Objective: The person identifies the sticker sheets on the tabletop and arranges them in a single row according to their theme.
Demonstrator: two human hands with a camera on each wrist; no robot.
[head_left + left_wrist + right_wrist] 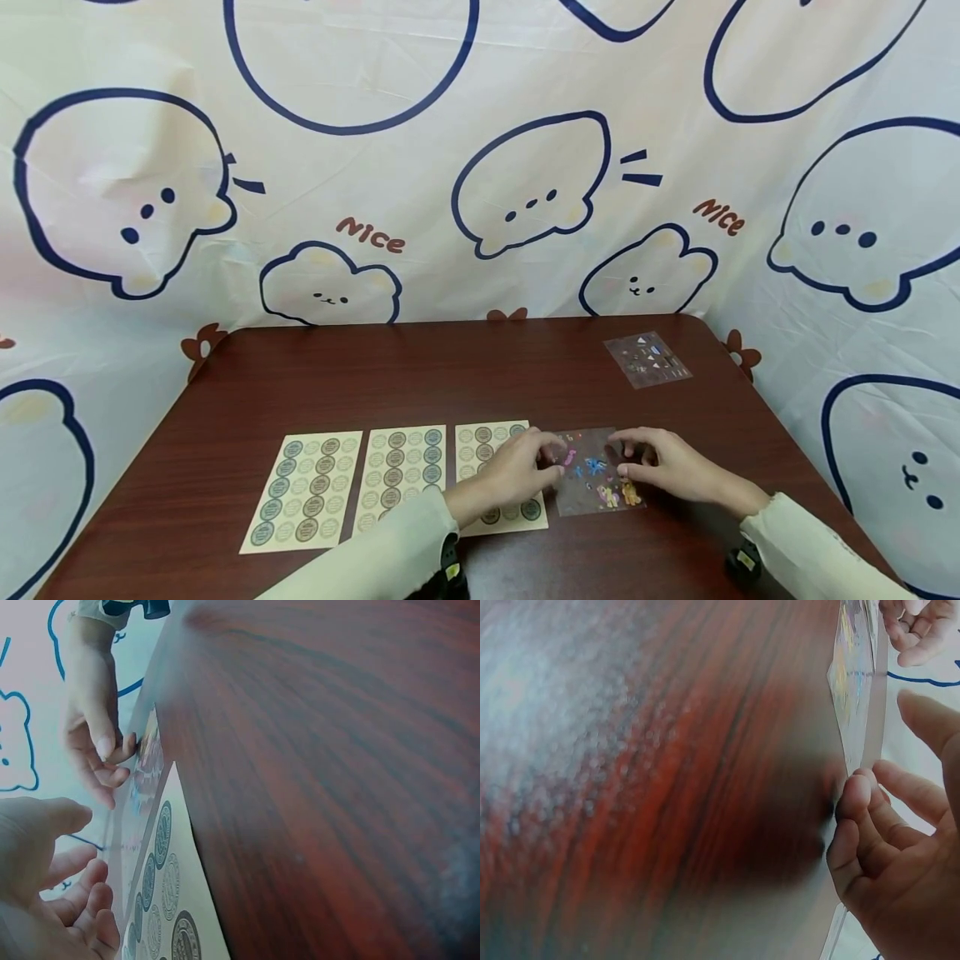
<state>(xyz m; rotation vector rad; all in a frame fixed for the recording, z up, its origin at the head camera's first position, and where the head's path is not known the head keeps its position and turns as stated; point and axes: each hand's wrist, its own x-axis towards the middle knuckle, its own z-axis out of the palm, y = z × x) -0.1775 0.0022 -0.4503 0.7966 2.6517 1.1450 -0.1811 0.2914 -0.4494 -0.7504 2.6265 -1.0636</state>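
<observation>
On the table lies a clear sticker sheet (596, 467) with small coloured figures in pink, blue and yellow. My left hand (513, 468) is at its left edge, above the rightmost cream sheet of round stickers (501, 514), part of which it hides. In the left wrist view the left hand (45, 885) has loosely bent fingers and a thumb set apart, with nothing between them. My right hand (675, 468) is at the clear sheet's right edge. Its bent fingers are low by the table in the right wrist view (892, 847), thumb apart, gripping nothing visible.
Two more cream sheets of round stickers, a left one (303, 492) and a middle one (401, 467), lie left of the hands. Another clear sheet (648, 360) with small pale shapes is at the back right of the brown table (420, 375). A printed cloth (420, 183) hangs behind.
</observation>
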